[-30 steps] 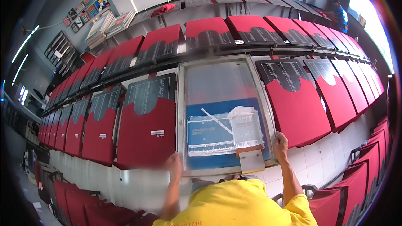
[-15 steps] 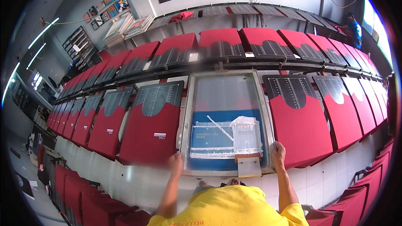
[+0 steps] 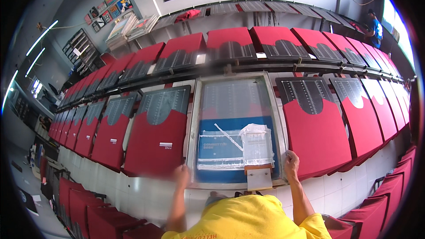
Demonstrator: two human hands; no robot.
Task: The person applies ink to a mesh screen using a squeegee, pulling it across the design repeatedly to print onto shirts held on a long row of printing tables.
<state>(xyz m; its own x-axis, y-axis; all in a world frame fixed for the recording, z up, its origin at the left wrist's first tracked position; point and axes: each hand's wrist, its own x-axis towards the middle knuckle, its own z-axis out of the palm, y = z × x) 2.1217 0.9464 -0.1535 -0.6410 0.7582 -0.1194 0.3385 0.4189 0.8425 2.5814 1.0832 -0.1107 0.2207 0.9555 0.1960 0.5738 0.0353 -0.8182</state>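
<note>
A screen printing frame (image 3: 193, 150) with pale rails lies over a red shirt on a board straight ahead of me. Its mesh has a blue lower part with white ink smears (image 3: 220, 165). On the mesh near the lower right rests a squeegee (image 3: 259, 180) with a grey handle and brown edge. My right hand (image 3: 292, 164) is closed at the frame's lower right side, fingers curled against the rail. Beside the lower left rail is my left hand (image 3: 181, 176), blurred; whether it touches the rail is unclear.
A red shirt (image 3: 152, 152) with a small white print lies on the board to the left, an unprinted red shirt (image 3: 314, 137) to the right. More shirt boards line a black rail (image 3: 168, 76) beyond. A person in blue (image 3: 375, 31) stands far right. Red-covered boards (image 3: 108, 219) flank me behind.
The shirt's neckline shows more sharply through the mesh, and the frame looks slightly lower. My left hand has shifted a little outward and nearer me. My right hand stays at its rail.
</note>
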